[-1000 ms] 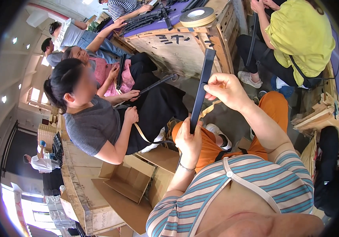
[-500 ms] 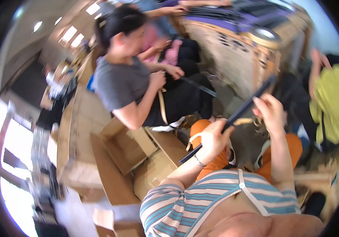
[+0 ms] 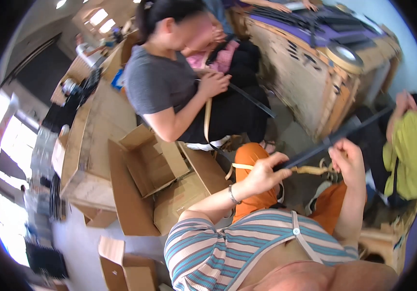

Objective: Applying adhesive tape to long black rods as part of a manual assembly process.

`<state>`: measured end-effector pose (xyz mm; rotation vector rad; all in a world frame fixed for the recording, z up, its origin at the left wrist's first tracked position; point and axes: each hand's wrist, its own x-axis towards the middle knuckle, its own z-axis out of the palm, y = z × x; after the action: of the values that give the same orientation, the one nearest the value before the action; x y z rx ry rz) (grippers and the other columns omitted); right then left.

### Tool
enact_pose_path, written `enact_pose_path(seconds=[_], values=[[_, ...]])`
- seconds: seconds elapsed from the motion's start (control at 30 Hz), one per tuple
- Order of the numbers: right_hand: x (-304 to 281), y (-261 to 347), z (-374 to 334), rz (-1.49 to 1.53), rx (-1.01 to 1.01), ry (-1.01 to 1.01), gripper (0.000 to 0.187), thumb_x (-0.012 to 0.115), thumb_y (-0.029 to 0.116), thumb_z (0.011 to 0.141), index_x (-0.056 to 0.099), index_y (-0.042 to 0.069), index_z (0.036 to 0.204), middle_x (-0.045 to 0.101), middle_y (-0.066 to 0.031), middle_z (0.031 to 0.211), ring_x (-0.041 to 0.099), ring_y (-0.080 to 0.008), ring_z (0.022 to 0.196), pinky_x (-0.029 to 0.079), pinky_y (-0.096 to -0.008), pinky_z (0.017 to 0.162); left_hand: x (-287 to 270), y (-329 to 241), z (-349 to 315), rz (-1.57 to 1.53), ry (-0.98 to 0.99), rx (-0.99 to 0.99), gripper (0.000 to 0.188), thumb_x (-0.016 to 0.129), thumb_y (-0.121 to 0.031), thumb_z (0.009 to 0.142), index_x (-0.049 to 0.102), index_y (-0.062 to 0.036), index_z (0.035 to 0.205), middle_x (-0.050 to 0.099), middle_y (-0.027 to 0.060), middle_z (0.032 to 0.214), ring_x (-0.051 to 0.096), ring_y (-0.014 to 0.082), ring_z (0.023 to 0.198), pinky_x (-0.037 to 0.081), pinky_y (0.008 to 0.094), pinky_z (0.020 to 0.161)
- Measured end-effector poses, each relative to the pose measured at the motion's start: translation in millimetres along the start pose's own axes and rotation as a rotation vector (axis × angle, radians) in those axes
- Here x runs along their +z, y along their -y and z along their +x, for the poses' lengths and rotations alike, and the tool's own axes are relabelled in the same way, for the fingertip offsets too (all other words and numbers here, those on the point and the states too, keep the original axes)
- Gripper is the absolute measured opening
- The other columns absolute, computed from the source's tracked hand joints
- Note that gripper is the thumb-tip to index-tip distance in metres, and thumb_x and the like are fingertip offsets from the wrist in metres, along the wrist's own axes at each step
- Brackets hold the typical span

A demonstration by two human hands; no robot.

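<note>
I hold a long flat black strip (image 3: 315, 148) across my lap in both hands. My left hand (image 3: 263, 173) grips its lower left end, my right hand (image 3: 347, 162) pinches it near the middle, and its far end points up to the right. A tan band (image 3: 310, 169) lies beneath the strip over my orange trousers (image 3: 254, 194). A person in a grey shirt (image 3: 162, 85) sits opposite on my left and holds another black strip (image 3: 252, 99) and a tan band (image 3: 207, 121).
Open cardboard boxes (image 3: 152, 165) lie on the floor to my left. A wooden workbench (image 3: 305, 63) with a roll of tape (image 3: 344, 56) and dark strips stands ahead. A person in a yellow-green top (image 3: 405, 150) sits at the right.
My view has swung left and down. The black strip went from upright to tilted low across my lap, with both hands still on it.
</note>
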<state>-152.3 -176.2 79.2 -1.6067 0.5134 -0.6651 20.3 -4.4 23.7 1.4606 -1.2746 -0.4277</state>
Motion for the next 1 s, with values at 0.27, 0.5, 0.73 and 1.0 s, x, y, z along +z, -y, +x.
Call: enact_pose_path(seconds=[0.27, 0.5, 0.73, 1.0], values=[[10, 14, 11, 0.046, -0.051, 0.072, 0.025, 0.061, 0.014, 0.085, 0.048, 0.004, 0.067, 0.039, 0.0069, 0.055, 0.032, 0.0000, 0.051, 0.025, -0.0194, 0.043, -10, -8, 4, -0.489, 0.179, -0.402, 0.016, 0.053, -0.010, 0.089, 0.052, 0.0005, 0.100, 0.056, 0.0001, 0.074, 0.045, 0.0034, 0.058, 0.037, 0.0168, 0.053], [-1, -5, 7, 0.066, -0.070, 0.035, 0.028, 0.062, 0.014, 0.084, 0.046, 0.004, 0.064, 0.046, 0.0046, 0.061, 0.038, -0.0006, 0.053, 0.030, -0.0187, 0.045, 0, -3, 6, -0.510, 0.197, -0.332, 0.017, 0.054, -0.014, 0.089, 0.052, -0.0001, 0.099, 0.056, 0.0006, 0.076, 0.047, 0.0049, 0.061, 0.038, 0.0172, 0.057], [5, -8, 13, 0.378, -0.032, 0.003, 0.033, 0.067, 0.011, 0.080, 0.042, 0.008, 0.060, 0.056, -0.0038, 0.065, 0.049, -0.0046, 0.054, 0.040, -0.0196, 0.048, 0, -11, 10, -0.619, 0.242, -0.435, 0.022, 0.048, -0.020, 0.092, 0.055, -0.0006, 0.099, 0.055, 0.0007, 0.084, 0.049, 0.0063, 0.073, 0.040, 0.0187, 0.064], [8, -3, 19, 0.345, 0.009, -0.088, 0.028, 0.069, 0.010, 0.079, 0.044, 0.007, 0.065, 0.051, 0.0021, 0.062, 0.044, -0.0020, 0.054, 0.035, -0.0188, 0.047, 9, 0, 15, -0.606, 0.170, -0.442, 0.024, 0.048, -0.022, 0.092, 0.055, -0.0005, 0.099, 0.053, -0.0001, 0.078, 0.047, 0.0057, 0.066, 0.039, 0.0185, 0.059]])
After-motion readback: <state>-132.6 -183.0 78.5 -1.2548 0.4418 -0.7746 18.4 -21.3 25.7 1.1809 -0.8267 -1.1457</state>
